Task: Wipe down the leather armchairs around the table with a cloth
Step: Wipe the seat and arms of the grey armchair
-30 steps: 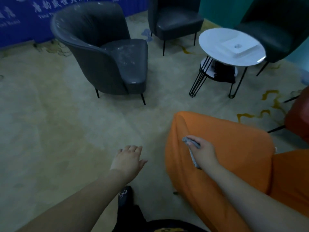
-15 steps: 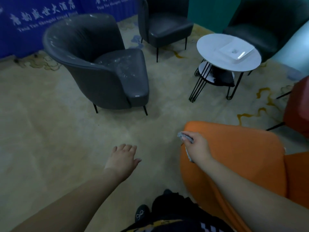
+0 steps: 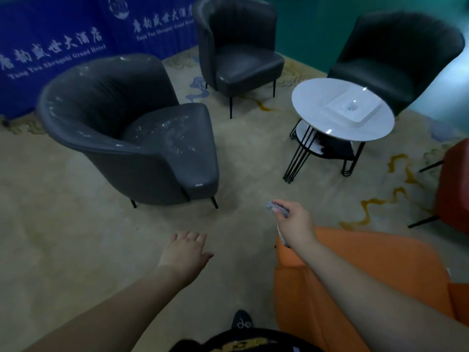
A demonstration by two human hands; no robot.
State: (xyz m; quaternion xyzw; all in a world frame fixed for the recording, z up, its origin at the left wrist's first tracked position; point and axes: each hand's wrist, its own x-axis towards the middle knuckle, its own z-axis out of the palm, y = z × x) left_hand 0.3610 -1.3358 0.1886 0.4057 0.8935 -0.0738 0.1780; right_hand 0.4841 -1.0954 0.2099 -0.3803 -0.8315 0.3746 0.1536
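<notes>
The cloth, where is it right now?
The cloth is pinched in the right hand, low and right of centre in the head view, held above the carpet just past the orange chair, apart from the nearest grey armchair.

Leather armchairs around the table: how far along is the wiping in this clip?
Done: cannot tell; the nearest dark grey leather armchair shows pale streaks on its seat. In hand: the right hand grips a small grey cloth beside the orange armchair; the left hand is free. Left: unclear for every chair.
</notes>
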